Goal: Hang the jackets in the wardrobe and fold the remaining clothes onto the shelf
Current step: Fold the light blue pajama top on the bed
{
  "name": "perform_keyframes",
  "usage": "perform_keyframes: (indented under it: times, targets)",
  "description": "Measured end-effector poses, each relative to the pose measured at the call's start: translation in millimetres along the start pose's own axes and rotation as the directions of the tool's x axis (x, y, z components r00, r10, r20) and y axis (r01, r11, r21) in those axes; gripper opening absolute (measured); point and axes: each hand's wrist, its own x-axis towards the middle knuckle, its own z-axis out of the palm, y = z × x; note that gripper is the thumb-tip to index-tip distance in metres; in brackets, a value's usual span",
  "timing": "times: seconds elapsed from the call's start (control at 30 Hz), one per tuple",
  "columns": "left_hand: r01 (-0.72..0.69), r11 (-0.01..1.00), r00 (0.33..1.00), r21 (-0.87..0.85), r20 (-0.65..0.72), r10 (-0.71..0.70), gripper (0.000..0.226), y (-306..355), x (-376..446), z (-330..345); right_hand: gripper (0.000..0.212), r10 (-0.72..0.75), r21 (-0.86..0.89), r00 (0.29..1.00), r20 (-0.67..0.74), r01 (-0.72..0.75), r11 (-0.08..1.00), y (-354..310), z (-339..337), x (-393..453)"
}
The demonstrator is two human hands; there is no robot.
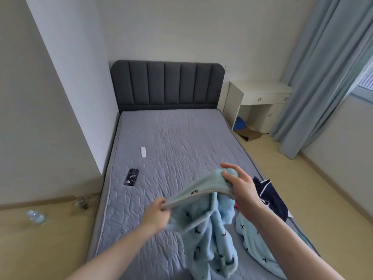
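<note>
— What's being held up there, low in the middle of the frame?
— A fluffy light-blue fleece garment with small dark prints [210,235], lifted over the grey quilted mattress [171,142]. The left hand [158,213] pinches one end of its edge; the right hand [240,184] has its fingers curled round the other.
— And lower right?
— A dark navy garment with white trim [270,197] lies on the mattress.

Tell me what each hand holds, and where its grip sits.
Both hold the blue fleece garment. The left hand pinches one end of its ribbed edge; the right hand grips the other end, bunched.
</note>
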Motion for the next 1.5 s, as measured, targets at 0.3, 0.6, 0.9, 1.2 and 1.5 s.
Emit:
perform_keyframes:
  times: [0.3, 0.6, 0.9, 1.2, 1.5]
  targets:
    - [-0.263, 0.958, 0.947, -0.118, -0.220, 0.233, 0.022, 65, 33, -67, 0.077, 0.113, -0.526, 0.985, 0.133, -0.026, 0.850, 40, -43, -14]
    - [-0.332, 0.867, 0.919, 0.372, -0.081, 0.387, 0.025, 32, 34, -77, 0.016, -0.074, -0.709, 0.993, -0.090, -0.011, 0.705, 68, -45, 10]
    - [0.015, 0.916, 0.992, 0.402, 0.109, -0.064, 0.011, -128, 5, -19, 0.018, 0.295, -0.796, 0.956, 0.012, -0.169, 0.582, 174, -32, -12]
    - [0.100, 0.825, 0.969, 0.556, 0.134, -0.209, 0.026, -141, 15, 2, 0.041, 0.503, -0.827, 0.864, -0.025, -0.301, 0.475, 202, -31, 16]
    - [0.176, 0.951, 0.977, -0.256, -0.073, -0.200, 0.043, 52, 118, -89, 0.037, 0.108, -0.851, 0.994, -0.014, -0.069, 0.521, 23, -5, 134]
